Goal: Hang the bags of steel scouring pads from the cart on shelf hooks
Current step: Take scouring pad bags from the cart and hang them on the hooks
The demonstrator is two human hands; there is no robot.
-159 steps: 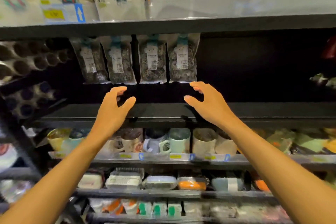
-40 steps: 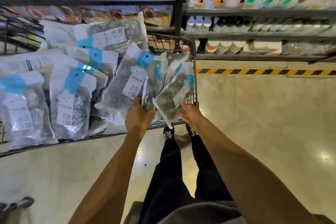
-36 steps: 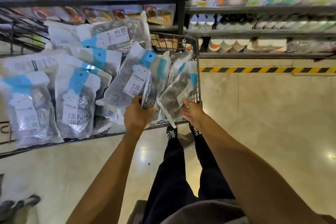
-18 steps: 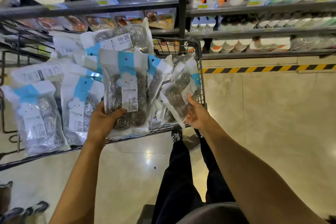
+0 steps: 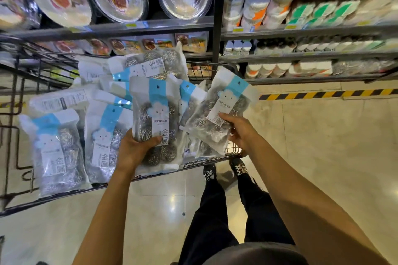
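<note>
I look down at a wire cart (image 5: 206,73) loaded with several clear bags of steel scouring pads, each with a blue and white header. My left hand (image 5: 134,149) grips the bottom of one bag (image 5: 156,109) and holds it upright above the pile. My right hand (image 5: 240,130) grips a second bag (image 5: 217,114), tilted to the right, over the cart's right corner. More bags lie flat in the cart, such as one at the left (image 5: 55,150) and one beside it (image 5: 105,137).
Dark shelves (image 5: 150,26) behind the cart carry plates, packaged trays and stacked cups. A black and yellow floor stripe (image 5: 323,94) runs along the shelf base at right. Shiny tiled floor (image 5: 323,146) spreads to the right. My legs and shoes (image 5: 210,173) stand below the cart.
I turned from the hanging bags on the shelf down to the cart. Each hand has picked up a bag, and the right one has now lifted clear of the pile.
</note>
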